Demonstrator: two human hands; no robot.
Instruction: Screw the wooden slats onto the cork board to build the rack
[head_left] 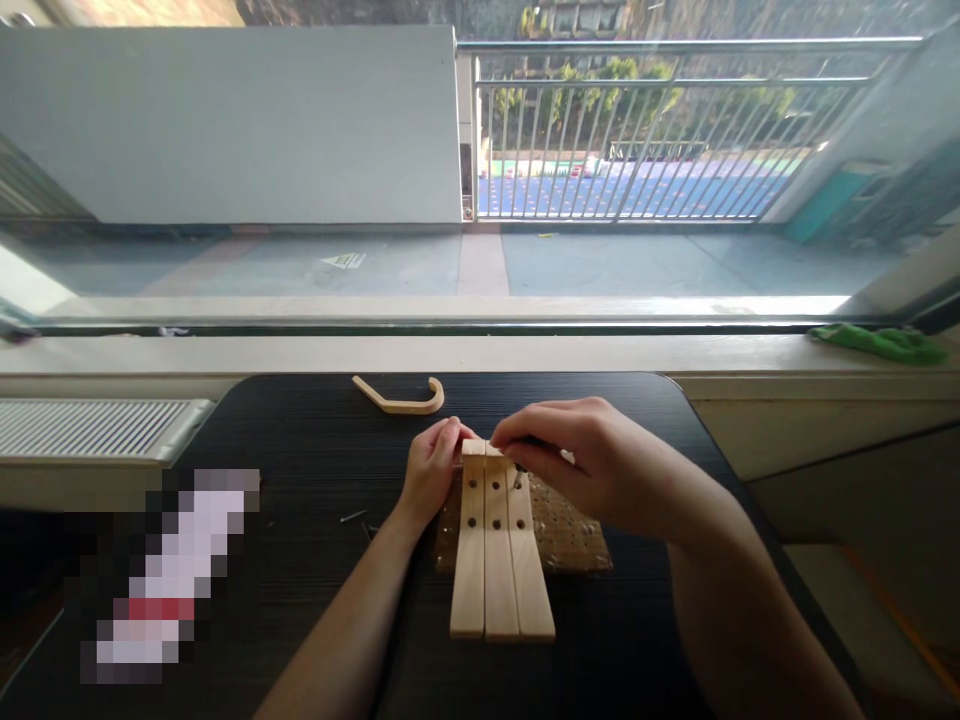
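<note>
Three wooden slats (501,560) lie side by side nearest me on the dark table (300,470), near ends flush, far ends under my fingers; each slat has small dark holes in its far half; they rest partly on a brownish flat sheet (574,535) that sticks out to the right of them. My left hand (433,470) grips the far end of the left slat, fingers curled and closed on its edge; my right hand (581,465) comes over from the right, fingertips pinched narrow at the far end of the right slat, on something small and dark there; too small to tell what it is. The two hands are almost touching above the slat ends.

Left of the slats a thin small pin-like piece (352,517) lies on the table; what it is I cannot tell; beyond the hands a curved wooden hook-shaped piece (401,400) lies alone, well apart from the slats; at near left sits a blurred-out patch. Behind the table runs a pale sill (375,352) below a window; a green cloth (881,343) lies at its right end; a white slatted panel (90,428) is left of the table.
</note>
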